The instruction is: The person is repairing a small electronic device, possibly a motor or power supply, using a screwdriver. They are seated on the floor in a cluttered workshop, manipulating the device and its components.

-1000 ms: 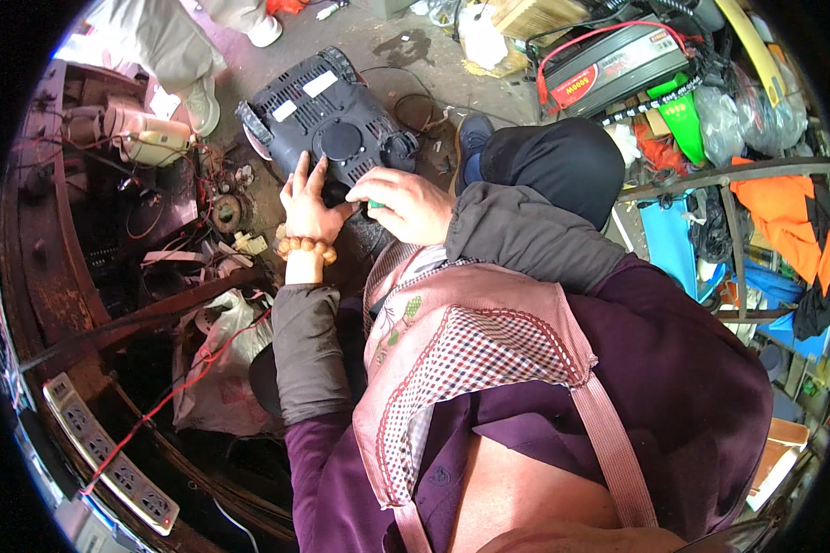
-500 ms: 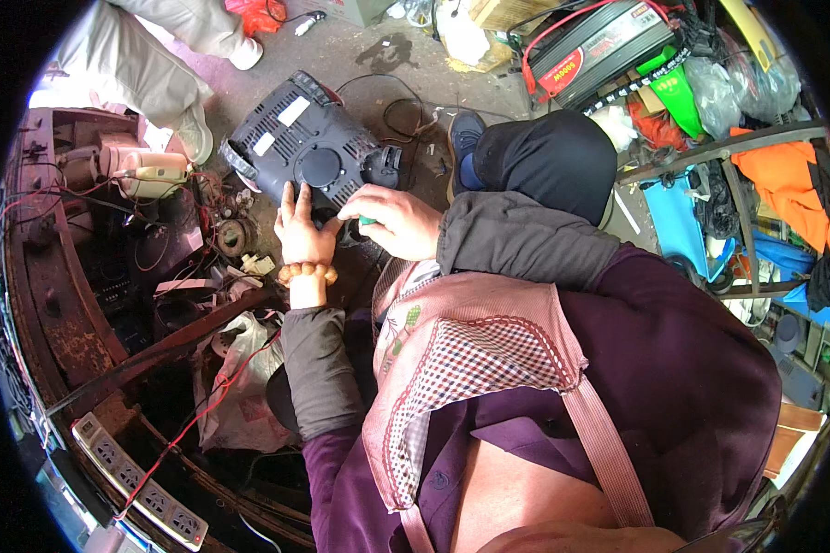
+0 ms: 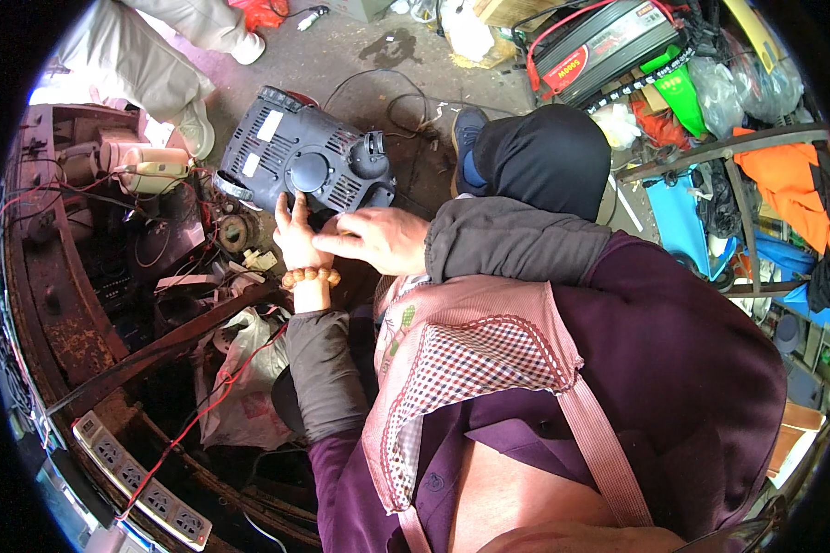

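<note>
A dark blue-grey plastic appliance housing (image 3: 300, 161) with vent slots and a round centre boss lies tilted over the workbench. My left hand (image 3: 295, 235), with a bead bracelet on the wrist, grips its near edge from below. My right hand (image 3: 378, 238) reaches across from the right, fingers stretched toward the housing's lower right corner and touching it beside the left hand. A black knob-like part (image 3: 371, 147) sticks up at the housing's right end. Grey sleeves cover both forearms.
A rusty metal frame (image 3: 60, 304) rings the cluttered bench at left, with wires, a white power strip (image 3: 143, 479) and a white plastic bag (image 3: 244, 369). Another person's legs (image 3: 148, 64) stand at the top left. A black-red battery unit (image 3: 595, 46), bags and cloths pile at right.
The housing and both hands have shifted up and left in view. The left hand now holds the near edge instead of resting on top, and the right hand has stretched further left.
</note>
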`<action>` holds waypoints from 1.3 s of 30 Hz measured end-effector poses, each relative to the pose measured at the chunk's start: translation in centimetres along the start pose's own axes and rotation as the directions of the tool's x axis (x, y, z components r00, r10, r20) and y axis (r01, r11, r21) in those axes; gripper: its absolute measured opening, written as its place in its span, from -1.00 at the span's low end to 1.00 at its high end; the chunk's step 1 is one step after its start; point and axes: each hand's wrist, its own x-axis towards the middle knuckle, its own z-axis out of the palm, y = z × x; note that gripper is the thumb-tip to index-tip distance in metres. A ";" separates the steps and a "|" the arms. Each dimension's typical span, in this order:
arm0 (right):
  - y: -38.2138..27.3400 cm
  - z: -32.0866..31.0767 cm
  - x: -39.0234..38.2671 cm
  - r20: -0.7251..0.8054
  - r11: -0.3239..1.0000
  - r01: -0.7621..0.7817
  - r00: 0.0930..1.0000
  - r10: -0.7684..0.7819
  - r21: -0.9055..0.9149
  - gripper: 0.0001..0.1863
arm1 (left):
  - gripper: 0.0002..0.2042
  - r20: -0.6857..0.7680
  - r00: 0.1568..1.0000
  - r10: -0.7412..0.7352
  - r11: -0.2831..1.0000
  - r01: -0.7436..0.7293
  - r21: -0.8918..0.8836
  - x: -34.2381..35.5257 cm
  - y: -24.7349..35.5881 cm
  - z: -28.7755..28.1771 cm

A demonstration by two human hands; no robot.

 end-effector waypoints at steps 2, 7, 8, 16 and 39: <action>-0.4 -0.6 0.4 -0.053 0.975 -0.086 0.996 0.077 -0.207 -0.40 | -0.21 -0.057 0.998 0.011 1.000 -0.009 0.027 -0.4 0.4 -0.1; 0.0 -0.7 1.3 -0.274 0.999 0.037 0.961 -0.043 -0.027 -0.36 | -0.31 -0.030 0.999 -0.018 0.998 0.019 0.061 0.0 1.2 -0.6; 0.0 -0.7 1.0 -0.161 0.999 -0.039 0.986 0.044 0.037 -0.36 | -0.31 -0.017 1.000 -0.017 0.997 0.018 0.068 0.1 1.4 -0.8; -0.2 -1.6 1.3 -0.038 0.979 -0.179 0.984 0.176 -0.101 -0.28 | -0.31 -0.012 0.998 -0.059 0.995 0.060 0.074 0.2 1.6 -1.1; 0.9 -1.4 1.1 -0.020 0.985 -0.095 0.995 0.099 0.147 -0.28 | -0.19 -0.003 0.994 -0.113 0.993 0.113 0.021 0.6 2.7 -1.3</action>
